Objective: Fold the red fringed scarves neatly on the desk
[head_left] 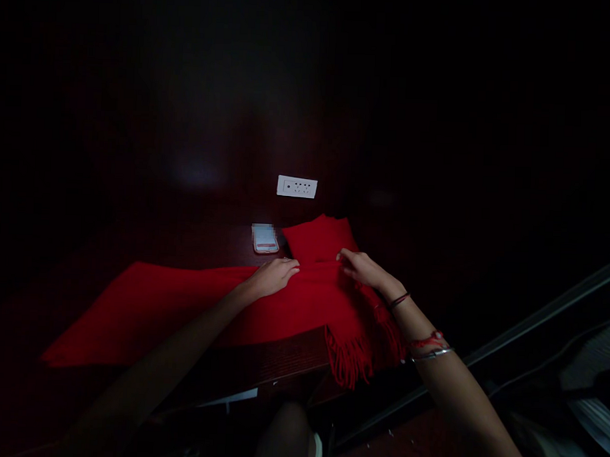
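Dark room, dark-wood desk (285,358) against a wall, light only around the middle. Socket plate (297,187) on the wall; phone (265,237) flat near the desk's back edge, top part blurred out.

Red scarf (276,314) runs lengthwise on the desk, wide strip toward the left side, one flap reaching the back edge, fringe (347,363) dropping over the front edge toward the right.

Left hand (274,277): fingertips on the strip's rear edge, just short of the flap, thumb mostly hidden. Right hand (362,267): fingers bent at the same ridge, on the flap's other side. Both touch cloth; can't tell if either is pinching it or just pressing.

Status, my read: cloth is laid out and partly lined up, with a ridge or fold line running between the hands. Not squared yet: flap sits at an angle to the strip, fringe hangs loose, left end slants. Layer count under the ridge unclear, too dark. Looks midway, nowhere near a compact bundle.
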Demonstrator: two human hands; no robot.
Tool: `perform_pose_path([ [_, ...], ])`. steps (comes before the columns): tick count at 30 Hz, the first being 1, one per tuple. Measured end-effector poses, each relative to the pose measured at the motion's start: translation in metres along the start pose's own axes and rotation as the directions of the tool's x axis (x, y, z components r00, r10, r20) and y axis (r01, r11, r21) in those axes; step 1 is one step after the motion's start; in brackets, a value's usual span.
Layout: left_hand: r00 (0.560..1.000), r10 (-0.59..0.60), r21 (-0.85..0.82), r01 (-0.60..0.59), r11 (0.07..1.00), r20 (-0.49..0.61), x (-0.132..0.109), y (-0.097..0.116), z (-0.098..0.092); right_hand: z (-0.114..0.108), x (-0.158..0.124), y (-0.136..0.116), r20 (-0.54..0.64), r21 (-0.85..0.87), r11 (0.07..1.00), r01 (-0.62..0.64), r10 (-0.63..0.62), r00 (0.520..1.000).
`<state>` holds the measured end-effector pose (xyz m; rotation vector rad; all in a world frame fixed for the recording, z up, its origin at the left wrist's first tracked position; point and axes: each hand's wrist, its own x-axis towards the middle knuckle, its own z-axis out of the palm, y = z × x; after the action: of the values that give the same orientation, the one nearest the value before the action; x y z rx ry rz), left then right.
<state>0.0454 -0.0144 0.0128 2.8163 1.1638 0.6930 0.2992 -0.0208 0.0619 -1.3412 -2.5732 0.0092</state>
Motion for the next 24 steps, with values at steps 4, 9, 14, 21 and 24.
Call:
perform_pose_path([
  [4,0.999,0.007,0.068,-0.010,0.998,0.043,-0.005,0.008,-0.003,0.007,-0.009,-0.009,-0.098,0.037,0.999,0.020,-0.017,0.995],
  [9,0.990,0.093,0.137,-0.107,0.985,0.104,-0.006,0.018,0.006,0.031,-0.029,-0.022,-0.205,-0.119,0.993,0.008,-0.033,0.978],
  [14,0.993,0.116,0.102,-0.119,0.988,0.031,0.001,0.023,0.015,0.049,-0.038,-0.019,-0.290,-0.182,0.983,0.009,-0.062,0.955],
  [21,0.974,0.221,0.067,-0.224,0.972,0.049,0.012,0.026,0.021,0.056,-0.038,-0.016,-0.321,-0.200,0.980,0.000,-0.065,0.945],
  [24,0.970,0.237,0.081,-0.241,0.967,0.056,0.017,0.027,0.024,0.053,-0.033,-0.014,-0.316,-0.194,0.979,-0.056,-0.008,0.949],
])
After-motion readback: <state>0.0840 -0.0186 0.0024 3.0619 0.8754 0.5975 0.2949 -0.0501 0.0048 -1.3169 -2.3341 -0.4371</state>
